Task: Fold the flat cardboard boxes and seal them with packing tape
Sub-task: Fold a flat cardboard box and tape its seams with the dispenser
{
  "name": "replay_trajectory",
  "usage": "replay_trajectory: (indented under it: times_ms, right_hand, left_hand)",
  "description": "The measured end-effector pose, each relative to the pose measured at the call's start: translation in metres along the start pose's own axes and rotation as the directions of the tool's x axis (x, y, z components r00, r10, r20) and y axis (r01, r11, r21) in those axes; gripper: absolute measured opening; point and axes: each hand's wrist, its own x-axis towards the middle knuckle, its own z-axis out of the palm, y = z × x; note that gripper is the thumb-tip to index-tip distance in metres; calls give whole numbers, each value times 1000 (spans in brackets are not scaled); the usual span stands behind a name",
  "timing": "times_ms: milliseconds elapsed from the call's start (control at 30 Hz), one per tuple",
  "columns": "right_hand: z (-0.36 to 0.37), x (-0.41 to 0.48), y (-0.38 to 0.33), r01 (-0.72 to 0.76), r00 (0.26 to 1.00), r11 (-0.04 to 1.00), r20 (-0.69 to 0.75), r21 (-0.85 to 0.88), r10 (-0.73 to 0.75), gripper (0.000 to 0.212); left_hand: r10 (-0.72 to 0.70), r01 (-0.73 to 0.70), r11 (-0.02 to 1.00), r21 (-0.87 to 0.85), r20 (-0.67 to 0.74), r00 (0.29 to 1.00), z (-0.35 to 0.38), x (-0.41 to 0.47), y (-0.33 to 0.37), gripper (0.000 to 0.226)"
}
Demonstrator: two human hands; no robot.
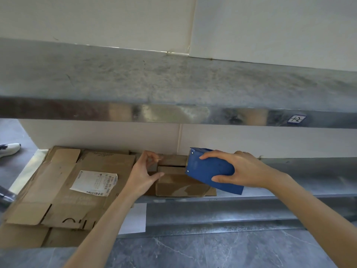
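My right hand [243, 171] reaches in under the steel table [173, 84] with the forearm slanting up from the lower right. Its fingers are wrapped over the top of the blue tape dispenser [210, 172] and its thumb is clamped on the underside, a firm hold around the body. The dispenser's long axis runs on a diagonal from my palm: its toothed mouth points away from my wrist toward my other hand, and its tail dips down below my thumb. My left hand [144, 174] comes in from the lower left, back of the hand up, narrowed, with the fingers curled in at the top and the thumb stretched out straight. Whether anything is pinched between them I cannot tell. The small folded box [179, 185] sits on the lower shelf [289, 171] between my two hands, its length lying across from one hand to the other. My left thumb touches its top edge and the dispenser's mouth is just above its far end. Beyond my left wrist lies flat cardboard [58, 190] bearing a white shipping label [94, 183].
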Motion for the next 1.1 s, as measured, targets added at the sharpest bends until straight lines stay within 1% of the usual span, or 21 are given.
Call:
replay_trajectory:
  times_ms: [167,267,400,533,667,733,767,833,867,900,967,1100]
  right_hand:
    - [3,15,-3,-45,998,994,39,103,42,56]
    - [4,26,-2,-73,996,986,67,151,63,53]
    - [8,37,3,-80,994,979,95,189,62,49]
    - [10,46,9,-94,989,960,134,263,61,46]
    - [8,53,10,-83,984,960,173,266,37,48]
    - [6,56,10,-78,982,958,187,276,26,49]
    - [5,58,10,-80,981,956,193,282,25,49]
    - [4,59,9,-82,979,961,201,265,28,49]
    - [4,59,9,-82,978,966,205,245,31,49]
    - [3,58,8,-81,977,971,210,225,33,49]
    - [2,57,6,-72,976,980,217,186,31,50]
    - [2,54,5,-70,975,986,218,151,36,51]
  left_hand:
    - [-64,64,998,21,-9,998,2,0,-9,43]
    - [-90,90,996,3,-14,996,3,-1,-14,41]
    - [-101,101,995,-24,-9,995,3,-1,-16,40]
    - [-109,109,994,-19,-21,994,7,-2,-15,42]
    - [-134,132,990,-43,-53,990,7,-2,-13,39]
    - [-206,199,976,-88,-83,975,5,-1,-8,28]
    - [-271,256,955,-153,-85,959,3,0,-5,19]
    - [-426,389,860,-331,-44,904,3,3,-2,6]
    - [-488,444,813,-378,-25,873,3,4,-3,4]
    - [-528,483,788,-382,-17,849,4,5,-4,2]
    - [-567,524,771,-362,-14,824,6,7,-7,2]
    - [-582,545,772,-326,-18,813,10,9,-14,8]
